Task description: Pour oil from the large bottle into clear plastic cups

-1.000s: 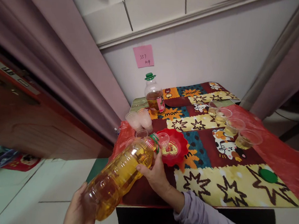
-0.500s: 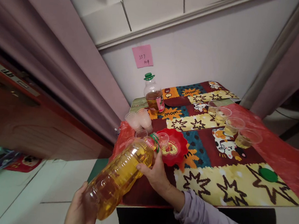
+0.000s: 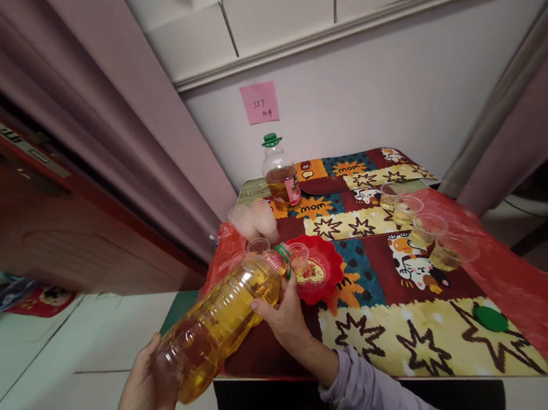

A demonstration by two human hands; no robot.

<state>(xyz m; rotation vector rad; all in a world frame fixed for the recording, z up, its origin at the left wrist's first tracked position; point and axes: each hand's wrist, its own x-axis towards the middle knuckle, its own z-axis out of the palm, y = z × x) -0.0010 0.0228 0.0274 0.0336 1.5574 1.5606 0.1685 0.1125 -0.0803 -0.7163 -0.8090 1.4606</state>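
Observation:
A large clear bottle of yellow liquid (image 3: 217, 323) is tilted, its neck toward the table and its base toward me. My left hand (image 3: 150, 384) is closed round the base. Near the neck, my right hand (image 3: 285, 314) grips the bottle by its upper side. The mouth, ringed in green, points at a clear plastic cup (image 3: 298, 257) over a red scalloped plate (image 3: 330, 273). Whether liquid is flowing out cannot be made out. Just left of the mouth stands another clear cup (image 3: 258, 246), partly hidden by the bottle.
Stacked plastic cups (image 3: 253, 219) lie at the table's left, before a second bottle with a green cap (image 3: 283, 176). Several cups of pale liquid (image 3: 452, 253) form a row at the right. A green cap (image 3: 490, 318) lies on the patterned mat (image 3: 390, 308). A pink note (image 3: 260, 102) is on the wall.
Almost nothing differs. Both hands keep the same hold on the tilted bottle, and the view has shifted very slightly.

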